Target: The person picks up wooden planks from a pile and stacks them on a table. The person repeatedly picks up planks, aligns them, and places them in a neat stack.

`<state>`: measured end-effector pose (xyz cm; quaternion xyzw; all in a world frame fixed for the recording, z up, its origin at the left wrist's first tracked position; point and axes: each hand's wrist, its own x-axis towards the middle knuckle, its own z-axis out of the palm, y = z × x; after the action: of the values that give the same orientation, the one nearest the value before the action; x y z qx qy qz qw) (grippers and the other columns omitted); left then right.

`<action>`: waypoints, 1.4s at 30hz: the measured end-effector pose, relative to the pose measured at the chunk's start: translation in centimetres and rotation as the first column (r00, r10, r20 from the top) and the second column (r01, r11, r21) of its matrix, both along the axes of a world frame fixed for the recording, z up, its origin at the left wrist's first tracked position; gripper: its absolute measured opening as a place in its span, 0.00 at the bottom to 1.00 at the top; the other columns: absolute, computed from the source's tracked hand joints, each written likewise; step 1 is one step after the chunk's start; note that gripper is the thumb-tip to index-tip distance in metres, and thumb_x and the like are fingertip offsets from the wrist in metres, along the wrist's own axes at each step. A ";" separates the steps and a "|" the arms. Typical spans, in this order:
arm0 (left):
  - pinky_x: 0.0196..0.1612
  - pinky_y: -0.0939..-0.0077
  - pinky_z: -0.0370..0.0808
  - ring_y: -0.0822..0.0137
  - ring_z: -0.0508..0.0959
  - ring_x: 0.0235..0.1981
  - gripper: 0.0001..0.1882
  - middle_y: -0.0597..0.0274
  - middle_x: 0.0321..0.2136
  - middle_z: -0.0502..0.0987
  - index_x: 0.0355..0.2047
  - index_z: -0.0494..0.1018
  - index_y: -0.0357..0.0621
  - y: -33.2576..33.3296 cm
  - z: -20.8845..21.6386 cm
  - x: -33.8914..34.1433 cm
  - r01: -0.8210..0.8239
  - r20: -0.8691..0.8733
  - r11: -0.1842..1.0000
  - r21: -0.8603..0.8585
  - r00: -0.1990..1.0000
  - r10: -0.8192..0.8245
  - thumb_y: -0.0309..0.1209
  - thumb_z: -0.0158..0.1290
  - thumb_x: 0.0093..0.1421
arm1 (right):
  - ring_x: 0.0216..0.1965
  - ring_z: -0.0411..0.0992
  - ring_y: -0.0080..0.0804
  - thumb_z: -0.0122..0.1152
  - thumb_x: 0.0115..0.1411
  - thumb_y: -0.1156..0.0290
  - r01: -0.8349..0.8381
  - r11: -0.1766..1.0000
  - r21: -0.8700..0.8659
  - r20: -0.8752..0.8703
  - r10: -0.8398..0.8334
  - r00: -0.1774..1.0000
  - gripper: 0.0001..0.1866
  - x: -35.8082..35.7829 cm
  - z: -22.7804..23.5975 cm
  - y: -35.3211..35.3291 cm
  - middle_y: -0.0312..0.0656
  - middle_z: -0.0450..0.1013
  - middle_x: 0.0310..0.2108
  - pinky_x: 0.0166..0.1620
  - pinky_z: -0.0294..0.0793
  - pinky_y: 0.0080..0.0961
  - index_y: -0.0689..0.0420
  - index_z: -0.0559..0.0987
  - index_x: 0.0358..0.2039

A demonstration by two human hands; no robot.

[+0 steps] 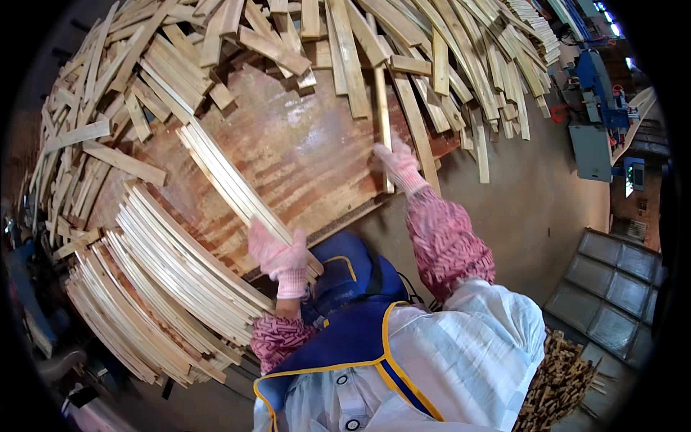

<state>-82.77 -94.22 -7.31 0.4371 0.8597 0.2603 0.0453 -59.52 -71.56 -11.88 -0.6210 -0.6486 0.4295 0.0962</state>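
Observation:
Pale wooden strips [229,178] lie side by side in a narrow bundle, running from my stomach out across the worktable [309,162]. My left hand [278,258], in a pinkish glove, is closed on them near their close end. My right hand [398,165], gloved too, is on a single long wooden strip [382,108] at the table's right. Its fingers close around that strip near the close end, while the far end runs in under the heaped wood.
A large heap of loose wooden slats [432,43] covers the table's far side and left. Neat rows of strips [180,252] are stacked at my left. Blue-grey machinery [594,151] stands to the right. A pile of short wood pieces [558,374] lies on the floor behind right.

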 end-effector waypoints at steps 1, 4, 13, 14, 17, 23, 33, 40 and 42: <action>0.59 0.56 0.66 0.42 0.70 0.54 0.42 0.37 0.53 0.70 0.60 0.61 0.34 0.7 -0.5 0.8 0.076 0.237 0.996 0.052 0.968 -0.087 0.41 0.63 0.49 | 0.46 0.75 0.35 0.60 0.60 0.59 0.005 0.995 -0.104 -0.216 -0.027 0.976 0.29 0.6 -0.1 -2.5 0.50 0.76 0.45 0.48 0.75 0.30 0.66 0.70 0.56; 0.55 0.60 0.69 0.46 0.72 0.52 0.33 0.37 0.52 0.71 0.58 0.64 0.31 5.4 1.3 3.4 0.338 0.949 0.941 -0.019 0.302 -0.089 0.42 0.57 0.59 | 0.41 0.76 0.27 0.55 0.66 0.59 0.174 0.977 -0.121 -0.278 -0.201 0.939 0.20 2.4 -2.4 -8.2 0.42 0.77 0.41 0.43 0.76 0.25 0.66 0.78 0.45; 0.38 0.68 0.73 0.57 0.76 0.33 0.19 0.51 0.32 0.76 0.44 0.74 0.38 1.4 3.5 4.0 0.589 0.864 0.808 -0.026 0.420 -0.278 0.39 0.50 0.60 | 0.52 0.70 0.55 0.63 0.53 0.49 0.176 0.970 0.166 0.612 -0.241 0.753 0.47 9.8 -0.1 -6.7 0.56 0.67 0.55 0.52 0.71 0.43 0.48 0.53 0.68; 0.38 0.70 0.72 0.65 0.77 0.32 0.20 0.56 0.31 0.77 0.46 0.75 0.38 -1.1 4.2 3.2 0.537 0.865 0.843 -0.034 0.438 -0.244 0.39 0.52 0.60 | 0.50 0.70 0.56 0.62 0.53 0.52 0.169 0.973 0.154 0.574 -0.228 0.786 0.46 10.8 -1.2 -9.0 0.56 0.68 0.54 0.52 0.71 0.44 0.48 0.52 0.69; 0.38 0.73 0.73 0.66 0.77 0.34 0.17 0.52 0.36 0.77 0.48 0.72 0.38 -9.9 4.3 -0.5 0.472 0.894 0.865 -0.169 0.444 -0.068 0.31 0.52 0.59 | 0.47 0.72 0.57 0.59 0.53 0.62 0.182 0.970 0.162 0.423 -0.235 0.875 0.46 10.2 -0.5 -17.0 0.56 0.69 0.53 0.53 0.71 0.45 0.45 0.50 0.70; 0.42 0.59 0.73 0.43 0.75 0.40 0.19 0.42 0.37 0.75 0.49 0.68 0.37 -16.9 0.8 -3.4 0.016 0.545 0.989 -0.149 0.836 0.068 0.30 0.50 0.58 | 0.54 0.68 0.52 0.56 0.53 0.65 -0.240 0.942 0.236 0.229 0.186 0.955 0.41 3.1 -0.9 -20.9 0.52 0.69 0.54 0.52 0.71 0.42 0.47 0.55 0.68; 0.49 0.63 0.73 0.50 0.79 0.46 0.25 0.48 0.46 0.78 0.57 0.67 0.49 -12.9 -4.5 -1.7 -0.005 0.581 0.940 -0.340 0.786 0.214 0.44 0.51 0.63 | 0.48 0.73 0.51 0.43 0.63 0.40 -0.596 0.798 -0.087 0.380 0.580 0.720 0.34 -16.6 1.6 -16.1 0.56 0.75 0.45 0.52 0.69 0.44 0.59 0.75 0.51; 0.64 0.75 0.57 0.62 0.64 0.62 0.39 0.50 0.62 0.63 0.70 0.45 0.44 -12.1 -7.3 -0.8 -0.266 0.988 0.959 -0.101 0.083 0.127 0.48 0.47 0.66 | 0.34 0.74 0.43 0.48 0.64 0.48 -0.596 0.802 0.043 0.099 0.590 0.801 0.27 -15.2 -4.8 -13.0 0.50 0.76 0.34 0.38 0.74 0.37 0.62 0.77 0.45; 0.63 0.74 0.58 0.63 0.63 0.61 0.44 0.50 0.62 0.63 0.70 0.41 0.44 -11.6 -5.8 -0.6 -0.267 0.993 0.963 -0.031 0.100 0.060 0.41 0.54 0.63 | 0.25 0.71 0.25 0.58 0.62 0.51 -0.197 0.965 -0.174 -0.294 0.140 0.946 0.23 -14.3 -6.9 -12.4 0.38 0.75 0.28 0.28 0.72 0.28 0.59 0.78 0.44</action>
<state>-83.34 -105.79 -13.14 0.0584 0.6321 0.5536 0.5391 -73.83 -83.92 -18.76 -0.5029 -0.6325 0.5827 0.0862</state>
